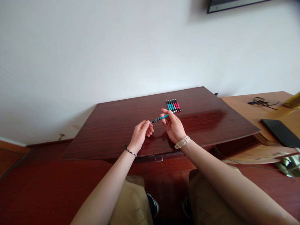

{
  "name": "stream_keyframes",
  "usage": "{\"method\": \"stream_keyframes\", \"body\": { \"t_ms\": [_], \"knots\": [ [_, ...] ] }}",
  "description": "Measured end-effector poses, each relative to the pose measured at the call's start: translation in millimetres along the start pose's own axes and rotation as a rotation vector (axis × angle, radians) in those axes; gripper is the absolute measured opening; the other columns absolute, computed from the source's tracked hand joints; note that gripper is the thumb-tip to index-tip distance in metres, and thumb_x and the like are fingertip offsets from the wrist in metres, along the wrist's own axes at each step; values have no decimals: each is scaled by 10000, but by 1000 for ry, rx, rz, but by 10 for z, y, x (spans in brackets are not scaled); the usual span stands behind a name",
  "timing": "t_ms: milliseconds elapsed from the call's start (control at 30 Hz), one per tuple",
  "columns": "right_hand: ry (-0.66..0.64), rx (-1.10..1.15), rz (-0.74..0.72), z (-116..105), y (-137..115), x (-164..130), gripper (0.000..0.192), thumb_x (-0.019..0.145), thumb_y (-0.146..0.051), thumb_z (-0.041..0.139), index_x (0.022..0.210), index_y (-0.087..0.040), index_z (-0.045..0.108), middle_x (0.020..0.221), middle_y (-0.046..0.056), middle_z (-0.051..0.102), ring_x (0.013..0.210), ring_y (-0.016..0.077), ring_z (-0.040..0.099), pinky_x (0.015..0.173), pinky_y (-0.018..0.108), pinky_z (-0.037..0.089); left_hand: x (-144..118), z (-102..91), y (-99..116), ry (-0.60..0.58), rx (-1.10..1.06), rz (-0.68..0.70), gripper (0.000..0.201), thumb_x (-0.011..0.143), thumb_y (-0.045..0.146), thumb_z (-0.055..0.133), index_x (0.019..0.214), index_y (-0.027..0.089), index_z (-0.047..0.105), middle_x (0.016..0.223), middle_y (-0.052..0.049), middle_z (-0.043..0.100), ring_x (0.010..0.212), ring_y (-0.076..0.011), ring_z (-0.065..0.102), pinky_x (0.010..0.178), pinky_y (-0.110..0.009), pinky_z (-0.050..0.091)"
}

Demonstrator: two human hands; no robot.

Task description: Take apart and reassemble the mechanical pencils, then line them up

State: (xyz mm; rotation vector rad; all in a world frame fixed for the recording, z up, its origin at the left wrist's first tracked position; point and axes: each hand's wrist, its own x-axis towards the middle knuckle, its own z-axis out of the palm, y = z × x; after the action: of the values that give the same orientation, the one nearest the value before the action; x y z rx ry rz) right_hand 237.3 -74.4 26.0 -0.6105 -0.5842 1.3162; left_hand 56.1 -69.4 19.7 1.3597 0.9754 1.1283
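Note:
A teal pen with a black section point(156, 119) is held slantwise above the table, between my two hands. My left hand point(141, 132) pinches its left end between thumb and forefinger. Around its right part my right hand point(172, 125) is closed, with thumb and forefinger on the barrel. A thin pale piece shows just past the right fingers; whether it belongs to the pen I cannot tell. Behind the right hand, a row of several teal and pink pens point(172, 104) lies side by side on the dark reddish table point(122, 115).
To the right stands a lighter wooden desk point(236, 103) with a black cable point(261, 102), a dark flat device point(281, 132) and a yellow object point(292, 101). A drawer handle point(159, 158) sits under the table's front edge. A white wall rises behind.

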Motion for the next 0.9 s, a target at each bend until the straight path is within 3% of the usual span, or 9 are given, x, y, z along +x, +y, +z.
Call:
{"method": "stream_keyframes", "body": {
  "t_ms": [400,633,900],
  "knots": [
    [-11,23,0,7,3,-5,332,923,-490,820,1099,-209,825,927,11,782,696,80,619,693,198,555,16,4,29,22,43,60,265,911,375,790,1024,194,632,832,-12,700,655,-116,602,596,-234,455],
    [-16,4,10,13,1,-11,353,922,-511,812,1118,-217,811,942,12,777,697,87,618,700,217,552,-7,38,40,-49,25,-3,401,1010,567,636,922,178,677,782,-35,673,613,-111,551,543,-235,370],
    [-12,3,19,18,-8,-16,359,923,-510,813,1125,-213,809,941,11,773,702,88,619,710,221,551,-6,20,51,-18,53,19,336,988,509,694,913,182,701,767,-23,665,612,-107,542,545,-231,361]
  ]
}}
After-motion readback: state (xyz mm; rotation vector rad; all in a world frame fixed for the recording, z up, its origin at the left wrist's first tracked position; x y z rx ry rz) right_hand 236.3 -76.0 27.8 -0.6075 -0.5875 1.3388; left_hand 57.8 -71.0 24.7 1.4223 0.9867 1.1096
